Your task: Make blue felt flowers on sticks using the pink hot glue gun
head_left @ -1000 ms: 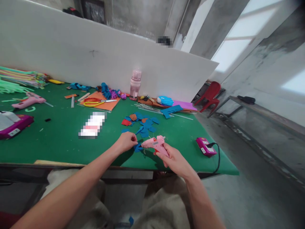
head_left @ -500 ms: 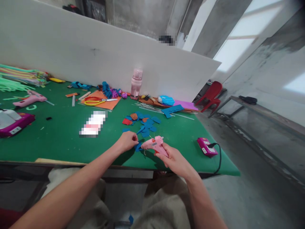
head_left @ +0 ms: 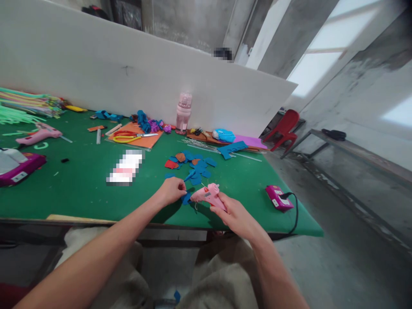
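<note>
L hand (head_left: 172, 191) & R hand (head_left: 233, 212) are apart, a small gap btwn them, both by the near edge of the bench (head_left: 80, 189). L fingertips look pinched on a blue piece (head_left: 186, 198), prob. to steady it; exact grip is hard to see. R is wrapped round the handle of a pink glue gun (head_left: 206, 195), nozzle toward the piece, prob. so the tip can be aimed w/o shifting the piece; can't tell if they touch. Loose cutouts (head_left: 199, 166) lie just beyond, toward the far edge, prob. for quick reach. Purple power block (head_left: 278, 198) sits near the right edge, its cord running to the near edge, presumably out of the hands' way. Scissors (head_left: 128, 136) rest on an orange sheet (head_left: 148, 143), & a pink bottle (head_left: 183, 113) stands by the far edge, both prob. parked there to save elbow room.
</note>
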A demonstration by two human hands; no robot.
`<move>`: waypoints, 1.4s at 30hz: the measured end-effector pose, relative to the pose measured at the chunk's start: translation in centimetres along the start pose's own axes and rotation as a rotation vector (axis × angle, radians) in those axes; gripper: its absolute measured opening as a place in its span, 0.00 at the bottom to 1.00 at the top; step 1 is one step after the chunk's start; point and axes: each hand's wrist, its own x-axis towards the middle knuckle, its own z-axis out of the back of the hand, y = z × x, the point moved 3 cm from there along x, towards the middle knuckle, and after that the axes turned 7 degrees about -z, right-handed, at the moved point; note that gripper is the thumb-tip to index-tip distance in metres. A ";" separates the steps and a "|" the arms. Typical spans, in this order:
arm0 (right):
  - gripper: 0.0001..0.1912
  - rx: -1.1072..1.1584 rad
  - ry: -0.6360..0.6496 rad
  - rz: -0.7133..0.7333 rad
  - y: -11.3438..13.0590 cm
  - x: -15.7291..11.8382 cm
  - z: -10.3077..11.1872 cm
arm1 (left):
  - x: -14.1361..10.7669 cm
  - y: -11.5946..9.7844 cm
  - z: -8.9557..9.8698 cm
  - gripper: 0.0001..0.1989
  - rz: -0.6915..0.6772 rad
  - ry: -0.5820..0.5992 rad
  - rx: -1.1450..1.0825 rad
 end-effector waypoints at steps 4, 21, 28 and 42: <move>0.13 -0.012 -0.003 0.003 -0.1 0.0 -0.1 | 0.0 0.0 0.0 0.05 0.000 -0.002 -0.001; 0.12 -0.025 -0.011 0.019 -0.2 0.1 -0.2 | 0.1 0.1 -0.2 0.05 -0.009 0.007 0.003; 0.14 -0.034 -0.002 0.013 -0.2 0.1 -0.2 | 0.1 0.1 -0.2 0.05 -0.001 0.008 -0.004; 0.14 -0.100 -0.007 0.020 0.2 -0.1 -0.1 | 0.1 0.0 -0.1 0.05 0.004 0.011 -0.006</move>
